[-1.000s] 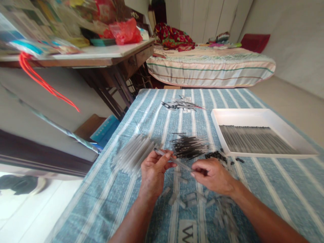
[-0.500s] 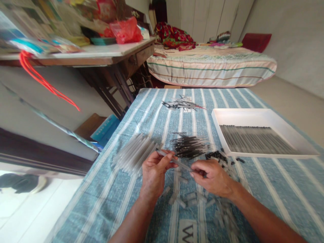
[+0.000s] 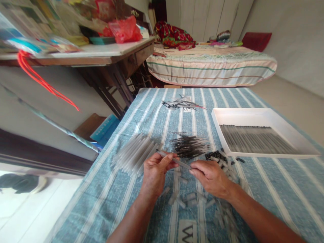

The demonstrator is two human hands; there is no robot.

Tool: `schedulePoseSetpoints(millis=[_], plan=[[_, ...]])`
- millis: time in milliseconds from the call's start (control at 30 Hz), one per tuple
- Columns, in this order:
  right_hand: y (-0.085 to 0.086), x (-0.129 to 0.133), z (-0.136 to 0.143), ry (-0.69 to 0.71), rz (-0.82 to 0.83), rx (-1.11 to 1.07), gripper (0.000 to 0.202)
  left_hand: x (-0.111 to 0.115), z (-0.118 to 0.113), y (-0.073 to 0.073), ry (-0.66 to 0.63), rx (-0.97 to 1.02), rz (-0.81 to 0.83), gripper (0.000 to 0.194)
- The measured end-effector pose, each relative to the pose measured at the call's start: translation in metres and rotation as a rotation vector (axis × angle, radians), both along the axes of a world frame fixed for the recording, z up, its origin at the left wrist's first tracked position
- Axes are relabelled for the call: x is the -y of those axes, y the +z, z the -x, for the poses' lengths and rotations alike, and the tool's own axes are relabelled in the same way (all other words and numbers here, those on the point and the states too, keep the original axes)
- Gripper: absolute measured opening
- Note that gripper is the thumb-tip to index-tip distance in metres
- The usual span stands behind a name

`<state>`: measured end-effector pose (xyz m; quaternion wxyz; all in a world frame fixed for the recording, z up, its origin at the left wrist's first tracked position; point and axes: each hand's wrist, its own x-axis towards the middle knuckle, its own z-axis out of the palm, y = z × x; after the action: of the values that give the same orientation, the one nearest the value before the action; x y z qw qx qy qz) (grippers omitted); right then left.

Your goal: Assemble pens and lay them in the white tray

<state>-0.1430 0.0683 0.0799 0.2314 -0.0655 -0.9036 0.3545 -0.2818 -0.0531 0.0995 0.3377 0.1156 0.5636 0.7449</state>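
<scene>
A grey pen-like tube [image 3: 181, 163] slants between my two hands over the striped cloth. My left hand [image 3: 156, 168] pinches its upper left part between thumb and fingers. The fingers of my right hand [image 3: 209, 175] are closed at its lower right end. Left of my left hand lies a pile of pale translucent tubes [image 3: 135, 154]. Thin black refills [image 3: 191, 146] are heaped just beyond my hands. Small black caps [image 3: 216, 155] lie beyond my right hand, and short translucent pieces [image 3: 191, 199] are scattered between my forearms.
A white box [image 3: 255, 116] at the right holds a row of grey pens. More thin dark pieces [image 3: 182, 104] lie at the cloth's far end. A desk [image 3: 101, 60] with bags stands at the left, a bed [image 3: 212, 65] behind.
My right hand has shifted slightly and its fingers have closed up more at the tube's end. My left hand has barely moved and still holds the tube.
</scene>
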Motion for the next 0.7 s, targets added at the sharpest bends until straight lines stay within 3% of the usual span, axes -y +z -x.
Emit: schedulePoseSetpoints(millis=[400, 700], plan=[[0.007, 0.001, 0.009, -0.011, -0.054, 0.051, 0.025, -0.004, 0.006, 0.000, 0.009, 0.037, 0.095, 0.020], [0.017, 0.001, 0.020, -0.120, -0.358, -0.022, 0.023, -0.005, 0.004, -0.002, -0.024, -0.002, 0.140, 0.024]])
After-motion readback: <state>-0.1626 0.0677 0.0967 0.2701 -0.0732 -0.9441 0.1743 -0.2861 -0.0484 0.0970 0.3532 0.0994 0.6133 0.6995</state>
